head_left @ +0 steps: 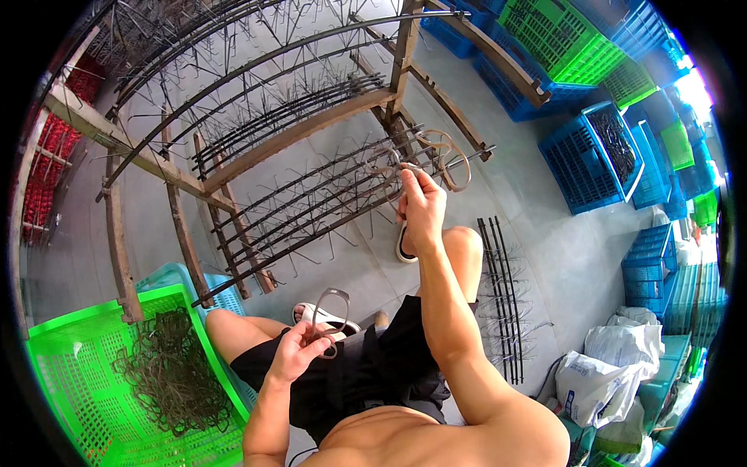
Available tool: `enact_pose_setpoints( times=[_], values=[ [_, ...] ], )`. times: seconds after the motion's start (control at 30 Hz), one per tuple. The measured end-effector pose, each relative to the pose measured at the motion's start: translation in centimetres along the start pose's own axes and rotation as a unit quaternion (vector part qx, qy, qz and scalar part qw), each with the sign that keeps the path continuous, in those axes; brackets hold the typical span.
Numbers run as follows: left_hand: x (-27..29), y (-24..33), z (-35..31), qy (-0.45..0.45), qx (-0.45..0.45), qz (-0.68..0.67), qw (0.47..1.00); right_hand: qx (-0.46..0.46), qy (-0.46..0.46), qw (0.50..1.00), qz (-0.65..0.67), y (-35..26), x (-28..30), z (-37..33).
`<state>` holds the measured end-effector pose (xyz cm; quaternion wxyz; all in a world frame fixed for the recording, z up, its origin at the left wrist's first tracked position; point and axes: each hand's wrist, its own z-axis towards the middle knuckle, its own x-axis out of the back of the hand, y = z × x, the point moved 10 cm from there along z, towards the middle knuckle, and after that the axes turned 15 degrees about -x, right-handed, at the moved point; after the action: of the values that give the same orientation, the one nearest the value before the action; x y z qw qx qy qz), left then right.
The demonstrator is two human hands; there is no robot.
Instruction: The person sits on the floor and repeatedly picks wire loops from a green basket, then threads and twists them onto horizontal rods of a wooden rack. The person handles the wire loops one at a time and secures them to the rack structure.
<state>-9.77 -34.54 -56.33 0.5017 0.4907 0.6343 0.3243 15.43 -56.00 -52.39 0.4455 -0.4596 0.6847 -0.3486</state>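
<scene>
My left hand is closed on a dark grey-brown eyeglass frame, held above my lap. My right arm reaches forward, and my right hand pinches a tan eyeglass frame at the right end of the lowest hooked rods. Another pale loop sits beside those fingertips, partly overlapping the rods. Thin wire hooks stick out all along the dark rods, which lie across a wooden rack. Whether the tan frame hangs on a hook cannot be made out.
At my left a green basket contains a tangle of dark frames. Three loose hooked rods lie on the floor at right. Blue crate, stacked green crates and white sacks line the right side.
</scene>
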Motion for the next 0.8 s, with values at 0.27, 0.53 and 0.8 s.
enact_pose_setpoints(
  times=[0.27,0.53,0.8],
  values=[
    [1.1,2.3,-0.8,0.056,-0.102,-0.062,0.991,-0.019,-0.002,0.999,-0.028,0.1,0.9,0.0],
    [-1.4,7.9,0.5,-0.029,-0.219,0.152,0.963,0.334,-0.242,0.824,-0.389,-2.1,-10.6,-17.0],
    [16.3,14.6,-7.2,0.401,-0.307,0.384,0.773,0.082,-0.168,0.966,-0.178,0.3,-7.1,-8.9]
  ],
)
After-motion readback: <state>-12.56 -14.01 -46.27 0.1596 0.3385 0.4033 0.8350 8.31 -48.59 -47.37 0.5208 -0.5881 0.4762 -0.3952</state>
